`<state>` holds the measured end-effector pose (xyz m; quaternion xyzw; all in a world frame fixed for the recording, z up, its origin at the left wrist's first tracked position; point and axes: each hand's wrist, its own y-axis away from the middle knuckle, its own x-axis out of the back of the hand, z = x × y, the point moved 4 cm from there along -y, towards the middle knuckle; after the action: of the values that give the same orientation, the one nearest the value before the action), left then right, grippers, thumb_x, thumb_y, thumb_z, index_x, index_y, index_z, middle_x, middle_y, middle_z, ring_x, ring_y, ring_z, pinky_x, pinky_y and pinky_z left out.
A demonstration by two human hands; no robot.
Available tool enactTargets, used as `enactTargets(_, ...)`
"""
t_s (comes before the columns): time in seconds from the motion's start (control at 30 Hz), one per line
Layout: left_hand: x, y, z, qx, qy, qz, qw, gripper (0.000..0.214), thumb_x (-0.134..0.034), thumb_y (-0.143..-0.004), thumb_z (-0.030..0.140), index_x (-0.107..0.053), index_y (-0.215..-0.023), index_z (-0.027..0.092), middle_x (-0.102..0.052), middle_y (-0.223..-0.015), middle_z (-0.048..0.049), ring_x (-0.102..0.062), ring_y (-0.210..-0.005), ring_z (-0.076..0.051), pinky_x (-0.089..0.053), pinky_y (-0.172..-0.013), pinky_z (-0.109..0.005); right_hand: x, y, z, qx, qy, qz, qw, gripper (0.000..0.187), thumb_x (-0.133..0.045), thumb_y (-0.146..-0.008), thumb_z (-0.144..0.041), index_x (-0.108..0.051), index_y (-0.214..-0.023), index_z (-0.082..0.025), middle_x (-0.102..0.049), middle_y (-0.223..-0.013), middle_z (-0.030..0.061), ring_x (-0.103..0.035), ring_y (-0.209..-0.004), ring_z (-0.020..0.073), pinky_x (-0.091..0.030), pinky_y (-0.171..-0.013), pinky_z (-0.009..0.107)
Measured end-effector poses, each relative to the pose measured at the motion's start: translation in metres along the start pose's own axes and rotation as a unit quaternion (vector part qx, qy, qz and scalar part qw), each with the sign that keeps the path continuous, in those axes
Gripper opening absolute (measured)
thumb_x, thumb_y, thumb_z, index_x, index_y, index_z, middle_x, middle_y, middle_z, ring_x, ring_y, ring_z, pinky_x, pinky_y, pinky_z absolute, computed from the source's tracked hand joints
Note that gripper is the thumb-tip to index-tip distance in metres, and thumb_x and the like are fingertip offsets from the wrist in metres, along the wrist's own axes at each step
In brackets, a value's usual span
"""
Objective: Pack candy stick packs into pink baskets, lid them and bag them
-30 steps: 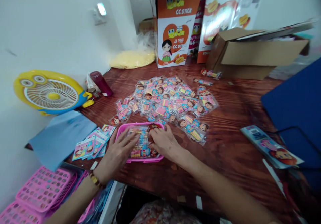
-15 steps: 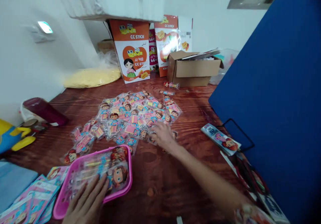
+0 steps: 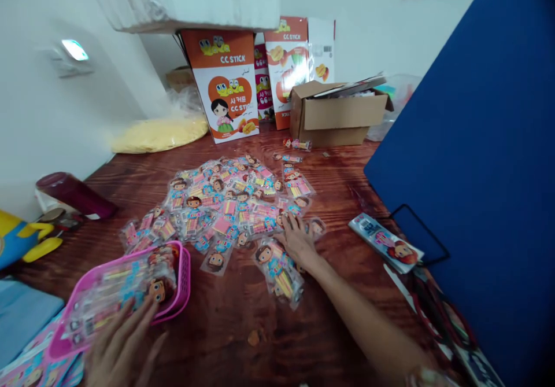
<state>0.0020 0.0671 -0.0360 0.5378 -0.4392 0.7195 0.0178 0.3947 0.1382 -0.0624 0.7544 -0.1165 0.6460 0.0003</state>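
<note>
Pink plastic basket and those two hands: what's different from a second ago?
The right hand has left the pink plastic basket and reached right, to the pile of clear plastic packets; several packets now lie nearer the person. The left hand remains at the basket. The brown cardboard box hasn't visibly moved.

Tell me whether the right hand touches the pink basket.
Apart: the head view shows packets and wooden tabletop between the right hand and the pink basket.

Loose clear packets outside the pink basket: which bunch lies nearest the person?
The small bunch beside the right hand, in front of the big heap. It shows lower in the head view than any other loose packets.
</note>
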Motion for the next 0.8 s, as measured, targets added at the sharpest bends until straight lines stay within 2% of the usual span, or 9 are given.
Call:
enactTargets(0.07,-0.013,-0.016,0.043,0.007,0.049,-0.009,0.999,0.063,-0.051,-0.092,0.021,-0.032,-0.151,0.031,-0.055,-0.141,-0.0084,-0.037,-0.141,-0.031,-0.036,-0.112,-0.055,0.003,0.041,-0.002,-0.020,0.013,0.010,1.000,0.059,-0.044,-0.097,-0.052,-0.040,-0.147,-0.020,-0.037,-0.153,0.0210,-0.036,-0.137,0.0351,-0.024,-0.106,0.068)
enactTargets(0.13,-0.035,-0.036,0.085,-0.020,0.100,-0.058,0.993,0.057,-0.054,-0.092,0.021,-0.039,-0.146,0.030,-0.060,-0.135,-0.0076,-0.042,-0.137,-0.029,-0.039,-0.109,-0.053,0.014,0.070,-0.002,-0.020,0.023,0.009,1.000,0.054,-0.045,-0.097,-0.050,-0.047,-0.142,-0.020,-0.044,-0.148,0.0211,-0.042,-0.131,0.0361,-0.026,-0.102,0.070)
enactTargets(0.23,-0.073,-0.072,0.116,-0.015,0.155,-0.075,0.985,0.039,-0.051,-0.095,0.019,-0.051,-0.133,0.025,-0.063,-0.129,-0.0075,-0.044,-0.134,-0.027,-0.041,-0.105,-0.050,0.038,0.075,-0.002,0.004,0.019,0.000,1.000,0.038,-0.047,-0.097,-0.045,-0.062,-0.123,-0.022,-0.057,-0.134,0.0166,-0.052,-0.119,0.0335,-0.031,-0.100,0.065)
enactTargets(0.33,-0.111,-0.107,0.117,0.020,0.164,-0.096,0.982,0.030,-0.047,-0.097,0.022,-0.056,-0.125,0.020,-0.063,-0.127,-0.0093,-0.046,-0.130,-0.027,-0.042,-0.105,-0.048,0.052,0.041,-0.005,0.018,0.005,-0.002,1.000,0.029,-0.050,-0.097,-0.040,-0.066,-0.112,-0.021,-0.065,-0.118,0.0130,-0.056,-0.111,0.0291,-0.036,-0.100,0.054)
enactTargets(0.47,-0.146,-0.134,0.104,0.073,0.093,-0.188,0.975,0.034,-0.055,-0.092,0.026,-0.058,-0.125,0.020,-0.061,-0.125,-0.0115,-0.049,-0.118,-0.031,-0.041,-0.097,-0.051,0.042,-0.010,-0.012,-0.009,-0.001,-0.041,0.999,0.043,-0.062,-0.089,-0.045,-0.060,-0.119,-0.015,-0.064,-0.119,0.0169,-0.056,-0.114,0.0309,-0.035,-0.100,0.050)
enactTargets(0.57,-0.150,-0.138,0.094,0.091,0.077,-0.213,0.970,0.027,-0.060,-0.088,0.031,-0.064,-0.112,0.020,-0.062,-0.111,-0.0113,-0.051,-0.105,-0.032,-0.041,-0.089,-0.049,0.030,-0.025,-0.005,-0.053,-0.031,-0.092,0.994,0.050,-0.072,-0.081,-0.045,-0.059,-0.118,-0.014,-0.061,-0.124,0.0179,-0.055,-0.118,0.0305,-0.037,-0.098,0.044)
enactTargets(0.67,-0.147,-0.136,0.083,0.104,0.075,-0.235,0.963,0.017,-0.060,-0.088,0.032,-0.064,-0.099,0.019,-0.060,-0.108,-0.0109,-0.050,-0.104,-0.031,-0.040,-0.085,-0.044,0.031,-0.024,0.015,-0.088,-0.060,-0.123,0.987,0.044,-0.072,-0.080,-0.045,-0.061,-0.112,-0.018,-0.063,-0.120,0.0132,-0.058,-0.111,0.0265,-0.041,-0.090,0.035)
enactTargets(0.73,-0.145,-0.134,0.076,0.108,0.079,-0.246,0.960,0.013,-0.060,-0.087,0.027,-0.063,-0.096,0.019,-0.061,-0.108,-0.0100,-0.050,-0.104,-0.030,-0.039,-0.084,-0.042,0.039,-0.018,0.028,-0.099,-0.065,-0.120,0.986,0.037,-0.068,-0.084,-0.044,-0.061,-0.111,-0.020,-0.067,-0.112,0.0102,-0.061,-0.103,0.0245,-0.042,-0.084,0.032)
enactTargets(0.8,-0.142,-0.129,0.071,0.116,0.082,-0.248,0.958,0.014,-0.059,-0.087,0.021,-0.062,-0.100,0.019,-0.063,-0.103,-0.0091,-0.051,-0.102,-0.030,-0.038,-0.084,-0.043,0.051,-0.009,0.039,-0.118,-0.064,-0.083,0.987,0.032,-0.065,-0.086,-0.040,-0.060,-0.111,-0.020,-0.070,-0.104,0.0091,-0.062,-0.099,0.0251,-0.041,-0.080,0.032)
